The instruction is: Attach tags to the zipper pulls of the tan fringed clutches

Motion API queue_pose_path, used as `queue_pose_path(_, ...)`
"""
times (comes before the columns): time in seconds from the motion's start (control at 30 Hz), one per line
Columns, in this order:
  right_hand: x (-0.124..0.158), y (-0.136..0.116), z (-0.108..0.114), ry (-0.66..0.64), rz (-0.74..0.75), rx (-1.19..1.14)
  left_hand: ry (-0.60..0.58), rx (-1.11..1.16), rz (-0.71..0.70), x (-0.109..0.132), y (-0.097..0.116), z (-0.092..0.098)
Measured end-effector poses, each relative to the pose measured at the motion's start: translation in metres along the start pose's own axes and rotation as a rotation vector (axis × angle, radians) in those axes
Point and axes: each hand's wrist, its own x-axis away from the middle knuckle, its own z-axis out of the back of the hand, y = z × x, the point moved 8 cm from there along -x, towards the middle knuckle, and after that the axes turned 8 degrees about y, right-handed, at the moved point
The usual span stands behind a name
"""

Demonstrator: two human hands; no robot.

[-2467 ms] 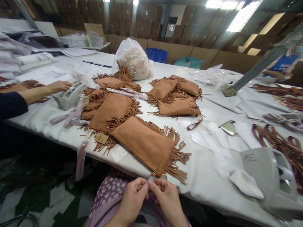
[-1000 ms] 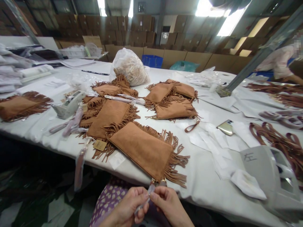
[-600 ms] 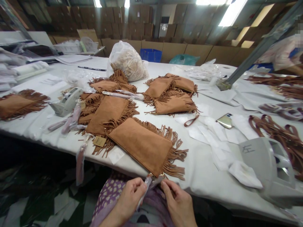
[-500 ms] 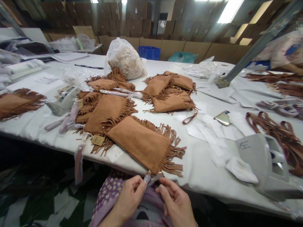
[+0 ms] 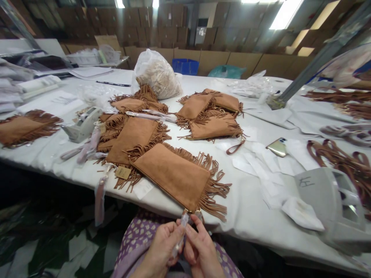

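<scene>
1. Left hand (image 5: pixel 164 245): over the lap, just off the table's near edge, thumb and fingers pinching a plastic-wrapped strap (image 5: pixel 182 228).
2. Right hand (image 5: pixel 201 247): beside it, fingers curled and the thumb against the same strap; I cannot tell whether it grips.
3. Front bag (image 5: pixel 174 175): brown and fringed, lying flat at the near edge of the table (image 5: pixel 249 216). The strap hangs from its nearest corner, by some metal fittings.
4. Second bag (image 5: pixel 133 139): partly under the front one, to its left. A tan tag (image 5: pixel 122 172) lies by its near end, and another wrapped strap (image 5: pixel 100 199) hangs over the near edge.
5. Grey tape dispenser (image 5: pixel 314 193): near edge, toward the right; beyond it a phone (image 5: pixel 277 147) and loose brown straps (image 5: pixel 342 162).
6. Smaller tape dispenser (image 5: pixel 82 125): left of the second bag.
7. Mid-table: three more fringed bags (image 5: pixel 216 125), heaped together.
8. Toward the far edge: a stuffed clear plastic sack (image 5: pixel 158 75); past the table, a blue bin (image 5: pixel 185 66).
</scene>
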Motion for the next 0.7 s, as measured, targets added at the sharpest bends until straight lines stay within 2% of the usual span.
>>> queue_pose_path(0.07, 0.001, 0.001, -0.004, -0.017, -0.117, -0.117, -0.131, 0.237, 0.263, 0.003, -0.015, -0.008)
queue_pose_path(0.13, 0.003, 0.001, -0.010, -0.052, -0.239, -0.234, -0.241, 0.434, 0.466, 0.010, -0.023, -0.016)
queue_pose_path(0.23, 0.006, -0.005, -0.021, -0.139, -0.303, -0.301, -0.357, 0.592, 0.548, 0.016, -0.020, -0.023)
queue_pose_path(0.3, 0.006, -0.012, -0.022, -0.182, -0.236, -0.165, -0.368, 0.603, 0.505, 0.014, -0.015, -0.022)
queue_pose_path(0.37, 0.005, -0.024, -0.014, -0.160, -0.078, 0.135, -0.315, 0.560, 0.423, 0.008, -0.008, -0.013)
queue_pose_path(0.43, 0.002, -0.050, 0.004, -0.043, 0.158, 0.470, -0.223, 0.425, 0.308, 0.001, 0.001, 0.003)
queue_pose_path(0.5, 0.002, -0.084, 0.025, 0.122, 0.367, 0.701, -0.147, 0.137, 0.167, -0.004, 0.014, 0.021)
queue_pose_path(0.6, 0.000, -0.134, 0.053, 0.301, 0.519, 0.874, 0.003, -0.318, -0.118, -0.009, 0.045, 0.044)
queue_pose_path(0.63, -0.002, -0.150, 0.060, 0.353, 0.561, 0.935, 0.071, -0.373, -0.190, -0.009, 0.056, 0.049)
queue_pose_path(0.7, -0.004, -0.183, 0.068, 0.478, 0.702, 1.065, 0.190, -0.297, -0.218, -0.010, 0.068, 0.055)
